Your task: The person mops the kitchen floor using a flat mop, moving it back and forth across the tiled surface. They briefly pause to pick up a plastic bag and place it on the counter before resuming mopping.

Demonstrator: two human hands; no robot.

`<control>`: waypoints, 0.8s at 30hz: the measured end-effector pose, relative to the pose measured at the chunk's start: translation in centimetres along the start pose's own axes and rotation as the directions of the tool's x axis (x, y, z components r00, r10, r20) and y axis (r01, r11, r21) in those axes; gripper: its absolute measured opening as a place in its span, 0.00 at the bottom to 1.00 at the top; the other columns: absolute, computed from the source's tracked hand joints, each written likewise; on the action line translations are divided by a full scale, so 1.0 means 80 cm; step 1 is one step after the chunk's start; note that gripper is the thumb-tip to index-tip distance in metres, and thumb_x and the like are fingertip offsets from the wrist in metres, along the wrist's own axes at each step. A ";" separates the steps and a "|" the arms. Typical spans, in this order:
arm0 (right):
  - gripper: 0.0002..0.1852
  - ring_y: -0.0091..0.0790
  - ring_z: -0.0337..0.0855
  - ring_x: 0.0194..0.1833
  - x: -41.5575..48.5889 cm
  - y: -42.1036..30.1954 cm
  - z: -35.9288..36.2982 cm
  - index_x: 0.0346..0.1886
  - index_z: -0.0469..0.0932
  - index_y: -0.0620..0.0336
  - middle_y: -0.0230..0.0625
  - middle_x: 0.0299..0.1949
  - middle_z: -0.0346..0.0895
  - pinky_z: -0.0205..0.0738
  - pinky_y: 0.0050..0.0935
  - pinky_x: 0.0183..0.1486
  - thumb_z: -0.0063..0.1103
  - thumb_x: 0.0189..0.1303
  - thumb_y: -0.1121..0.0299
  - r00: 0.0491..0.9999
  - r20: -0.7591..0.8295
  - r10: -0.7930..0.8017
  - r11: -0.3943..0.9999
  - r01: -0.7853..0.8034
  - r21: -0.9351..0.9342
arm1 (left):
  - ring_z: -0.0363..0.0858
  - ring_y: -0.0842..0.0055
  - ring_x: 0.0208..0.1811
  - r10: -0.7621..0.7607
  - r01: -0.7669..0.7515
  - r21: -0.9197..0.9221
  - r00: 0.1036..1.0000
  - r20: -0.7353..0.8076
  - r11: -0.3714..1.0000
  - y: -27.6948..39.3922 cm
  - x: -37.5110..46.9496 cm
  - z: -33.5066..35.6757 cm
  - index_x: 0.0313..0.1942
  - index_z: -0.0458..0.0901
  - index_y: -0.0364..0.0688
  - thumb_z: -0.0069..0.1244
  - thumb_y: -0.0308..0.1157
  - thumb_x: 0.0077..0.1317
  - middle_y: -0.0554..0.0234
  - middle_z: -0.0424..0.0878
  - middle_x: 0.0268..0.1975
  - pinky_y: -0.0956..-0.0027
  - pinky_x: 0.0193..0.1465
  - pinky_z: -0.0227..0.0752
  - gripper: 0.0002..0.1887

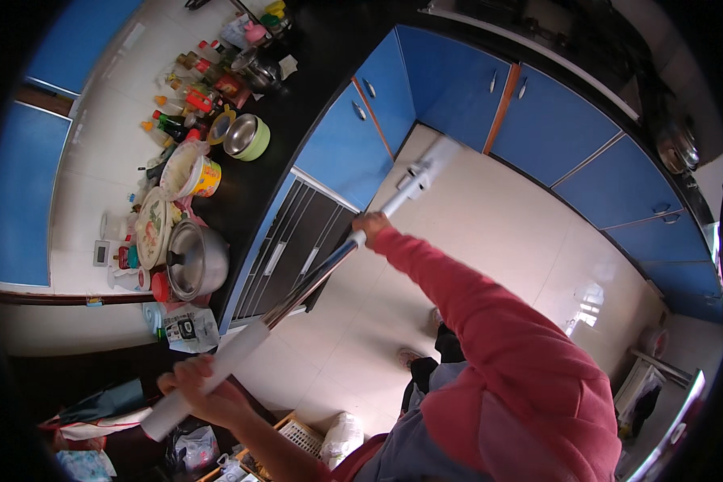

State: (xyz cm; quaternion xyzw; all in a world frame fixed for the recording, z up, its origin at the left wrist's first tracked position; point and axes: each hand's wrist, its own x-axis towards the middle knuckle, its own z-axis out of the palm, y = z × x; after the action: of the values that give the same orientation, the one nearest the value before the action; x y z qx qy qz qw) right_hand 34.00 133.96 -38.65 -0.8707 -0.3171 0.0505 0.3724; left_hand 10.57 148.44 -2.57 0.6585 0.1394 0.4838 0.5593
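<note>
A flat mop runs diagonally across the view, with a white grip sleeve (241, 340), a chrome pole (310, 280) and a white lower section. My left hand (202, 385) is wrapped around the white sleeve near its top end. Further down, my right hand (372, 228), at the end of a pink sleeve, grips the pole by a white joint. The mop head (440, 158) is blurred, on the pale tiled floor (476, 217) close to the corner of the blue cabinets (446, 78). Its underside is hidden.
A black countertop (301, 78) on the left bears bottles, a steel pot (199, 259), a green-sided bowl (250, 137) and a yellow tub (206, 178). Below it is a dark-fronted appliance (295, 241). A plastic basket (301, 435) and white bag (343, 437) lie near my body.
</note>
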 end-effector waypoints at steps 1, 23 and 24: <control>0.12 0.41 0.77 0.41 -0.019 -0.019 0.003 0.27 0.75 0.48 0.29 0.31 0.77 0.66 0.40 0.47 0.59 0.35 0.76 0.997 -0.055 0.053 0.999 -0.053 -0.001 | 0.59 0.84 0.22 -0.058 0.058 -0.078 0.998 0.007 0.995 0.007 0.013 -0.009 0.31 0.56 0.46 0.46 0.26 0.60 0.72 0.58 0.20 0.72 0.37 0.65 0.13; 0.06 0.41 0.73 0.38 0.011 0.099 -0.047 0.29 0.72 0.52 0.32 0.30 0.73 0.66 0.39 0.44 0.55 0.46 0.73 0.823 -0.552 0.135 0.988 -0.156 0.008 | 0.61 0.82 0.27 0.031 0.114 -0.235 0.844 0.535 0.965 -0.042 -0.007 0.073 0.27 0.58 0.48 0.47 0.43 0.65 0.72 0.59 0.22 0.66 0.46 0.60 0.16; 0.06 0.42 0.73 0.38 0.017 0.107 -0.043 0.29 0.72 0.52 0.33 0.31 0.73 0.66 0.39 0.44 0.55 0.46 0.74 0.819 -0.565 0.101 0.993 -0.114 0.013 | 0.61 0.82 0.27 0.066 0.105 -0.289 0.850 0.523 0.951 -0.047 -0.005 0.077 0.28 0.58 0.48 0.46 0.43 0.65 0.73 0.59 0.22 0.66 0.45 0.60 0.16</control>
State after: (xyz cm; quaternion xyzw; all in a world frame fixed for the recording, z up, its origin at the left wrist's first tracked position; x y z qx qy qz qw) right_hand 40.58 128.18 -41.80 -0.8672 -0.1438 -0.1915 0.4366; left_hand 16.59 145.70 -5.46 0.6692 -0.0894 0.2946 0.6764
